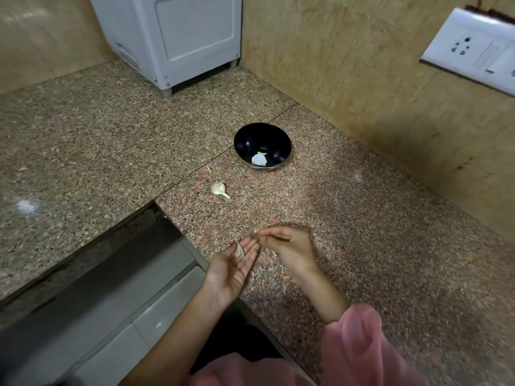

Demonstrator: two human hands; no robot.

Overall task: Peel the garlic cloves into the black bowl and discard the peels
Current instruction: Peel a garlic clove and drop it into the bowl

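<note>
— While the left hand [231, 270] lies palm-up, fingers straight, well nearer us than the black bowl [278, 143], a pale, papery garlic clove [239, 249] rests across them.
— Right hand [289, 243] blurred, fingers bunched; grip unclear.

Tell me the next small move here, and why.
Probably get rid of the peel lying on the open left hand, likely by plucking it off with the right hand, whose fingertips hover right beside it. The black bowl already holds peeled garlic, and one unpeeled clove waits on the counter, so the hands need clearing first.
</note>
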